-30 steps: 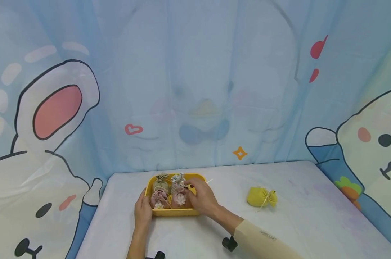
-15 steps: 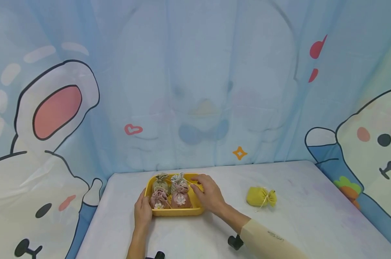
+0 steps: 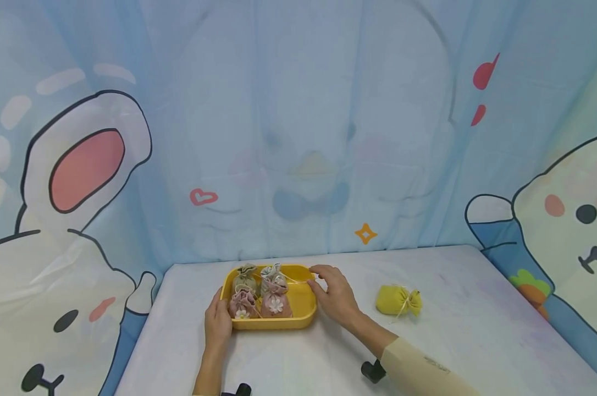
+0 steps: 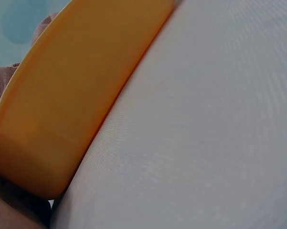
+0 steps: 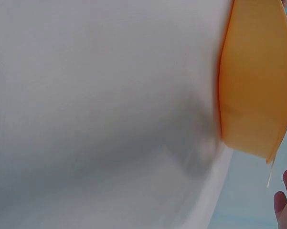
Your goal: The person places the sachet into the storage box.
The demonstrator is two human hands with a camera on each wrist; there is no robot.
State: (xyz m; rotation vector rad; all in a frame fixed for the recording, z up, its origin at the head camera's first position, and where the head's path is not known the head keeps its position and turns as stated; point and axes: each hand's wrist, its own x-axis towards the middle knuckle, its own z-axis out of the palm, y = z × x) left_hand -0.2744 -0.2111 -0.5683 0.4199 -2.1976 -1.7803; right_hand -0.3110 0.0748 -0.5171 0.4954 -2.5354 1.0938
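A yellow tray (image 3: 274,325) lies on the table with several small drawstring pouches grouped at its left. They are an olive pouch (image 3: 246,281), a pale grey one (image 3: 270,273), a mauve one (image 3: 242,302) and a dusty pink one (image 3: 276,304) bearing a white flower. My left hand (image 3: 218,322) rests along the tray's left end, fingers mostly straight. Just off the tray's right end is my right hand (image 3: 335,294), its fingers loosely bent with nothing held. A thin pale string (image 5: 271,174) hangs over the rim, apart from those fingertips.
A yellow-green drawstring pouch (image 3: 393,301) lies on its side on the white-covered table (image 3: 457,330), to the right of my right hand. Behind the table hangs a light blue curtain (image 3: 298,110) with cartoon animals. The tray's right part shows bare floor.
My right hand has drawn back rightward from above the pouches, past the tray's right rim, uncovering that end. The left hand and tray hold their places.
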